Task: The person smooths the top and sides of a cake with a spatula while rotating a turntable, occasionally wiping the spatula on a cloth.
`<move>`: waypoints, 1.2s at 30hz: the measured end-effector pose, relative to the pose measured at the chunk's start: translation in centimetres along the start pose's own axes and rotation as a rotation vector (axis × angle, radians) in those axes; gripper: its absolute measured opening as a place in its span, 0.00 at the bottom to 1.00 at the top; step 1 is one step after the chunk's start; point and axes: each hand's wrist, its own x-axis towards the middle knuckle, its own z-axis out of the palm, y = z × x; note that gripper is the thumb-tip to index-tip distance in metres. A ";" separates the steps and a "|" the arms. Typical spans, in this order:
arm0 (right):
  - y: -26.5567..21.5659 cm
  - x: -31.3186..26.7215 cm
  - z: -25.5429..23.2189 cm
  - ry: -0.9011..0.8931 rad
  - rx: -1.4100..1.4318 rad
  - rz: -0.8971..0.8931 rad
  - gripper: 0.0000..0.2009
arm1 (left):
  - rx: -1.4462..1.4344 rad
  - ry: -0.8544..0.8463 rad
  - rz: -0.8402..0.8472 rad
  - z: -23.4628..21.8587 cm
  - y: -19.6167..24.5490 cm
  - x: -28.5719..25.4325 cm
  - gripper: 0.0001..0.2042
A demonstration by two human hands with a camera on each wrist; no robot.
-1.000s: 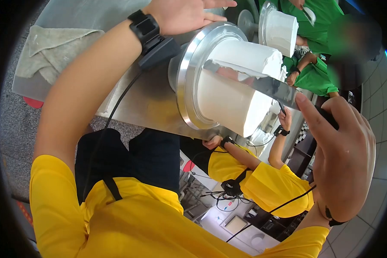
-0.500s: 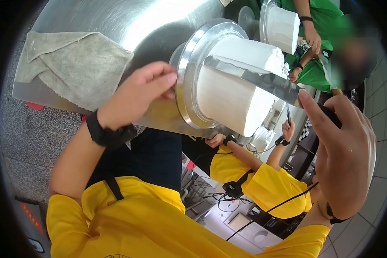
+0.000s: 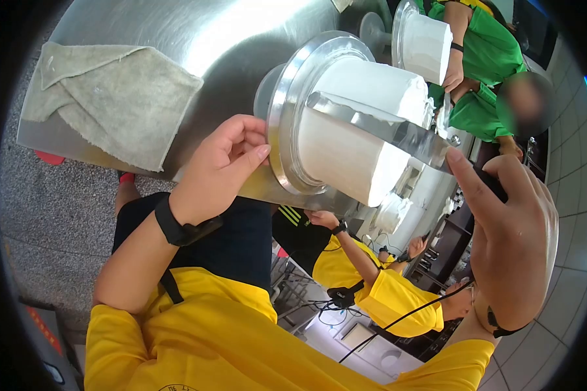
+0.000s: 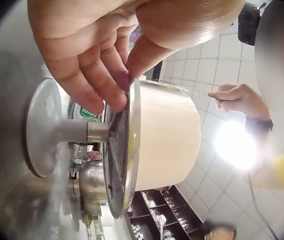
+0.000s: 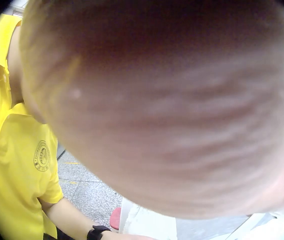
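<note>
A tall cake coated in white cream stands on a round metal turntable. My left hand holds the turntable's rim; in the left wrist view the thumb of the left hand lies at the rim and the fingers reach under the plate. My right hand grips a long metal spatula by its dark handle, index finger along the blade, which lies against the cake's side. The right wrist view is mostly filled by the blurred right hand.
A grey cloth lies on the metal table near its edge. Beyond stands another white cake on a turntable, beside people in green. Someone in yellow works nearby, with cables hanging around.
My left hand has come back from over the table beyond the turntable to its near rim, uncovering the cloth. The spatula has barely shifted against the cake.
</note>
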 end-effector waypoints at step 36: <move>-1.3 -0.1 -0.6 -0.050 0.040 0.033 0.28 | 0.120 0.028 0.165 -2.5 1.3 6.1 0.15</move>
